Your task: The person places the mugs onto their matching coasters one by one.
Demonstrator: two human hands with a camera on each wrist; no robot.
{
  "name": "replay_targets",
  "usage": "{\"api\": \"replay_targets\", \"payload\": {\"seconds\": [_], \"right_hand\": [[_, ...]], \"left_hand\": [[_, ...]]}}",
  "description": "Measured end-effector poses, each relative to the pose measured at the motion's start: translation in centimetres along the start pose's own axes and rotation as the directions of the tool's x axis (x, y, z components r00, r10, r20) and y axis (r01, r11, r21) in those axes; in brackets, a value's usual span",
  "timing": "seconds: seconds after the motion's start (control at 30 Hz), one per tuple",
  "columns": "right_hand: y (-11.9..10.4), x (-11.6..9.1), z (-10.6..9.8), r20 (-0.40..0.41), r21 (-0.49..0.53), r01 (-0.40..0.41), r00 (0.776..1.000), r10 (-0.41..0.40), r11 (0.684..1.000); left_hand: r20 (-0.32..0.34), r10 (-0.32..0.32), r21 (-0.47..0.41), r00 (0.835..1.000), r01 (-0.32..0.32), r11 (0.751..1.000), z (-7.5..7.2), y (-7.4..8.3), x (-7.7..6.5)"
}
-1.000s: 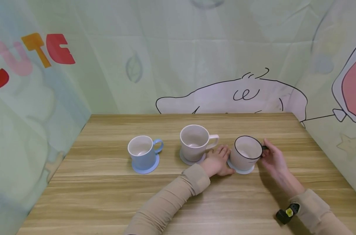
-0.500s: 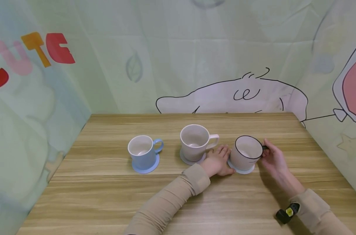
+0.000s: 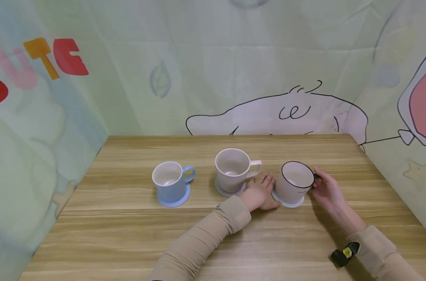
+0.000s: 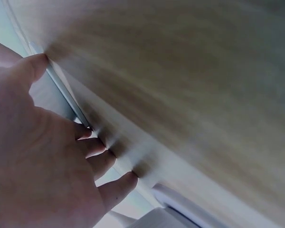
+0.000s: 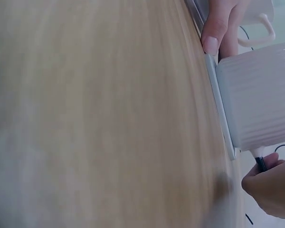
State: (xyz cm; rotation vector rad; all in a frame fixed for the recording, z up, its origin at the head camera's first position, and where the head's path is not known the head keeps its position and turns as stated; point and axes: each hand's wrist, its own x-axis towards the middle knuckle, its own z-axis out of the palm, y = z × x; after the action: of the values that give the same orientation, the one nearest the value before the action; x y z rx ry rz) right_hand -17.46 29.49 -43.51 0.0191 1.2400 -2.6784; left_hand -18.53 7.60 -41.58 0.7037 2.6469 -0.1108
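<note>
At the right of the head view, a white mug [image 3: 291,189] with a black rim stands on a pale blue coaster [image 3: 288,203]. My right hand [image 3: 327,192] pinches the mug's dark handle [image 3: 316,176] between thumb and fingers. Beside the same mug my left hand [image 3: 260,192] rests on the table with fingers spread. Its thumb touches the coaster's edge, as the right wrist view shows with the left thumb [image 5: 211,42]. A larger white mug [image 3: 230,180] sits on a grey coaster [image 3: 222,191] just left of that hand.
A light blue mug [image 3: 171,189] on a blue coaster [image 3: 174,203] stands farther left, handle pointing right. The wooden table [image 3: 128,230] meets a printed cloth backdrop [image 3: 128,58] at its back and sides. A small black device [image 3: 344,254] hangs at the right wrist.
</note>
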Motion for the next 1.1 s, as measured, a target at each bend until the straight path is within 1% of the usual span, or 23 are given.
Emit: {"api": "replay_targets", "payload": {"seconds": [0.1,0.23,0.3,0.43,0.53,0.6,0.73,0.83,0.9,1.0,1.1], "right_hand": [[0.0,0.0,-0.1,0.004,-0.107,0.004,1.000,-0.003,0.994],[0.0,0.2,-0.3,0.008,-0.245,0.031,1.000,-0.030,0.969],[0.0,0.2,-0.3,-0.010,-0.302,0.035,0.999,-0.040,0.953],[0.0,0.1,0.0,-0.090,-0.388,0.013,0.995,-0.052,0.922],[0.0,-0.1,0.1,-0.132,-0.418,-0.011,0.990,-0.049,0.908],[0.0,-0.3,0.1,-0.147,-0.421,-0.026,0.988,-0.040,0.907],[0.0,-0.2,0.0,-0.152,-0.411,-0.055,0.988,-0.009,0.910],[-0.1,0.0,-0.5,-0.146,-0.409,-0.071,0.989,0.012,0.910],[-0.3,0.1,-0.8,-0.159,-0.429,-0.074,0.987,0.006,0.900],[-0.5,0.1,-0.7,-0.218,-0.508,-0.073,0.975,-0.046,0.858],[-0.8,-0.4,0.3,-0.281,-0.626,-0.082,0.951,-0.126,0.776]], "left_hand": [[-0.002,-0.002,0.007,1.000,0.002,1.000,0.1,0.0,0.1],[-0.002,-0.005,0.017,1.000,0.005,1.000,0.2,0.0,0.2],[0.000,-0.005,0.018,1.000,0.005,1.000,0.3,0.0,0.3],[-0.011,0.003,0.005,1.000,-0.003,1.000,0.2,0.0,0.2],[-0.033,0.008,0.001,0.999,-0.008,1.000,0.2,0.0,0.1],[-0.052,0.012,0.013,0.999,-0.012,1.000,0.3,0.0,0.1],[-0.093,0.022,0.051,0.995,-0.017,0.999,0.4,0.0,-0.1],[-0.113,0.034,0.065,0.993,-0.027,0.998,0.4,-0.1,-0.6],[-0.119,0.042,0.070,0.992,-0.034,0.997,0.5,-0.2,-1.0],[-0.130,0.055,0.078,0.990,-0.045,0.996,0.7,-0.3,-1.5],[-0.147,0.074,0.086,0.986,-0.062,0.994,1.0,-0.4,-2.0]]}}
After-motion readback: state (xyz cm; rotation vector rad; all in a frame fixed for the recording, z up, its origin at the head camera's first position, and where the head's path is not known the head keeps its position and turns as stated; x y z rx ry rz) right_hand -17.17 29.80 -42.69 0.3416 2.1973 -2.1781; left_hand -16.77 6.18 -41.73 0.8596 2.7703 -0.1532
